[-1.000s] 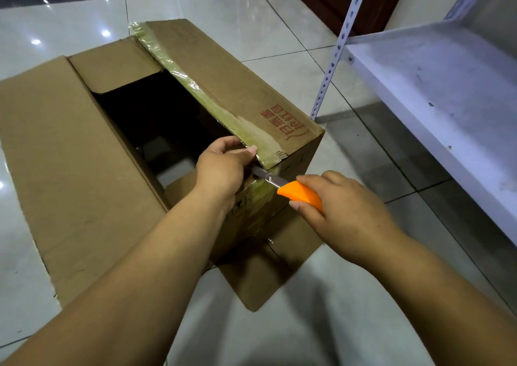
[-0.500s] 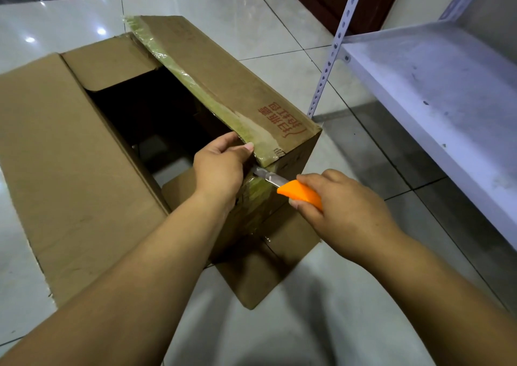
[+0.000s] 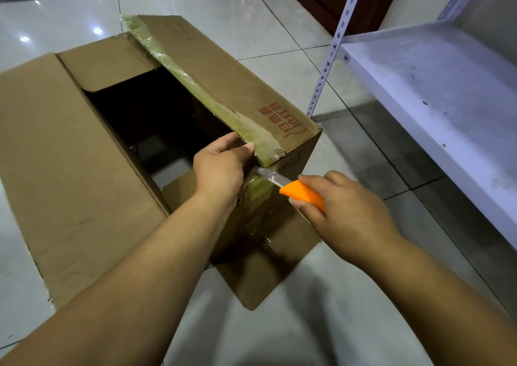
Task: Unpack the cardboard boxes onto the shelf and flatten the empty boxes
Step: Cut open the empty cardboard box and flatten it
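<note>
Left hand curled over the near top edge of the cardboard box, steadying it. Right hand gripped an orange utility knife, blade at the taped corner seam. Box stood on the tiled floor, flaps open, seemingly emptied and part-cut, not yet flattened. Shelf beside it bare where visible.

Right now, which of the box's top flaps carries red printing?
The right-hand flap, edged with yellowish tape, which the left hand grips at its near corner; the other flaps are plain brown.
</note>
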`<action>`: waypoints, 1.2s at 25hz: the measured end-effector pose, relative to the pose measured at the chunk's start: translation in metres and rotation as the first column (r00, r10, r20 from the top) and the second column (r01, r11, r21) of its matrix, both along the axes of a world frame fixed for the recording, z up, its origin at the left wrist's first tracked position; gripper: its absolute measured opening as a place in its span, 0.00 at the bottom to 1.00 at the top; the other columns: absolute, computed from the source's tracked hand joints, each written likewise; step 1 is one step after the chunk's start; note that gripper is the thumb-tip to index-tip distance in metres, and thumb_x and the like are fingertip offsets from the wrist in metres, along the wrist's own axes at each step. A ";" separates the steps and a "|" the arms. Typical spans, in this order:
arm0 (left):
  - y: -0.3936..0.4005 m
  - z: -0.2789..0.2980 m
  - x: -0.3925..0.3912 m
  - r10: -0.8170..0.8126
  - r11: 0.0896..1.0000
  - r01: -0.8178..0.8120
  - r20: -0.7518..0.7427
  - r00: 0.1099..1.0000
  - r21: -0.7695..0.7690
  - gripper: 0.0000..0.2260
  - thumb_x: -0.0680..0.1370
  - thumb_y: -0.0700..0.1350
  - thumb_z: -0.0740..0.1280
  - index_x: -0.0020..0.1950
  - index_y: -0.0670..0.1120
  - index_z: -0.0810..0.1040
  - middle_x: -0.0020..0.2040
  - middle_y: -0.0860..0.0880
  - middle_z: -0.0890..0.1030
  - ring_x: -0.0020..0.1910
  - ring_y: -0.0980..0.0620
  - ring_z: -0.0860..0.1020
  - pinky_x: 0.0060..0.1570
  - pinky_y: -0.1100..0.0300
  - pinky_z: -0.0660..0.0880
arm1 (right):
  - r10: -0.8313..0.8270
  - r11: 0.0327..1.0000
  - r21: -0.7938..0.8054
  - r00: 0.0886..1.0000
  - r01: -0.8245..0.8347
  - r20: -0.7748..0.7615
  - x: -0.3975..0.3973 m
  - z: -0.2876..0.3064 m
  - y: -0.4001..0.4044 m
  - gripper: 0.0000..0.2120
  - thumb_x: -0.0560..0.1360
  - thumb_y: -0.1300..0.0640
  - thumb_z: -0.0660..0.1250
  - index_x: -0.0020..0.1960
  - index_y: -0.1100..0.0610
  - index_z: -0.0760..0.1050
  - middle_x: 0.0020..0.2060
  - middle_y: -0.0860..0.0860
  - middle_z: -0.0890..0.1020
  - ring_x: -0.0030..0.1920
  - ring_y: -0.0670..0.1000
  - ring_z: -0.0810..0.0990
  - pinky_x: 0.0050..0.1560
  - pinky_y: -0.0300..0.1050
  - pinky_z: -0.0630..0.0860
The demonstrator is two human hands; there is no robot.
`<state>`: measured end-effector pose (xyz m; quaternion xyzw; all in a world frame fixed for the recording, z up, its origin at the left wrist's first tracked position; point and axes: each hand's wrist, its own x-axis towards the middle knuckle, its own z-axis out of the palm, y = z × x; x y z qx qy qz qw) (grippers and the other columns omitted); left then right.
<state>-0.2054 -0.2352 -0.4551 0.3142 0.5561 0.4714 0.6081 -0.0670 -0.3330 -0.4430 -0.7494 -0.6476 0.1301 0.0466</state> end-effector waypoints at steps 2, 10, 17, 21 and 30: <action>0.001 0.000 -0.001 -0.004 1.000 0.004 0.023 1.000 -0.003 0.13 0.75 0.34 0.68 0.59 0.44 0.80 0.49 0.46 0.84 0.47 0.50 0.84 0.49 0.57 0.81 | -0.077 0.996 0.041 0.997 0.077 -0.001 0.011 0.000 0.005 0.24 0.79 0.40 0.57 0.73 0.45 0.64 0.60 0.51 0.73 0.57 0.56 0.75 0.53 0.51 0.76; 0.003 -0.001 -0.006 -0.059 0.997 0.066 -0.133 0.989 0.044 0.08 0.73 0.38 0.72 0.50 0.47 0.79 0.41 0.52 0.83 0.39 0.59 0.82 0.48 0.63 0.80 | 0.014 1.000 -0.016 0.997 -0.015 -0.072 0.010 -0.001 0.006 0.27 0.76 0.37 0.61 0.73 0.43 0.63 0.63 0.45 0.73 0.59 0.50 0.73 0.52 0.45 0.74; 0.003 0.005 -0.028 -0.033 0.992 0.078 -0.396 0.917 0.098 0.05 0.75 0.47 0.71 0.48 0.48 0.79 0.41 0.51 0.80 0.39 0.56 0.78 0.37 0.64 0.75 | -0.047 0.999 -0.037 0.911 0.035 -0.410 0.009 -0.002 0.005 0.21 0.71 0.47 0.73 0.62 0.46 0.72 0.49 0.41 0.76 0.49 0.46 0.76 0.48 0.44 0.76; 0.003 0.007 -0.040 -0.028 0.989 0.084 -0.410 0.911 0.120 0.05 0.76 0.47 0.70 0.48 0.47 0.79 0.41 0.50 0.80 0.40 0.53 0.77 0.38 0.62 0.72 | -0.153 0.985 -0.056 0.686 0.163 -0.712 0.006 0.001 0.008 0.08 0.74 0.48 0.69 0.52 0.47 0.77 0.45 0.47 0.82 0.46 0.49 0.81 0.45 0.52 0.81; -0.002 0.010 -0.038 -0.037 0.975 0.127 -0.434 0.900 0.180 0.02 0.76 0.47 0.70 0.46 0.49 0.79 0.38 0.52 0.78 0.36 0.57 0.76 0.29 0.69 0.72 | -0.351 0.919 -0.256 0.323 0.302 -0.879 -0.006 0.013 0.019 0.08 0.80 0.48 0.60 0.49 0.49 0.77 0.42 0.54 0.83 0.34 0.48 0.81 0.31 0.44 0.80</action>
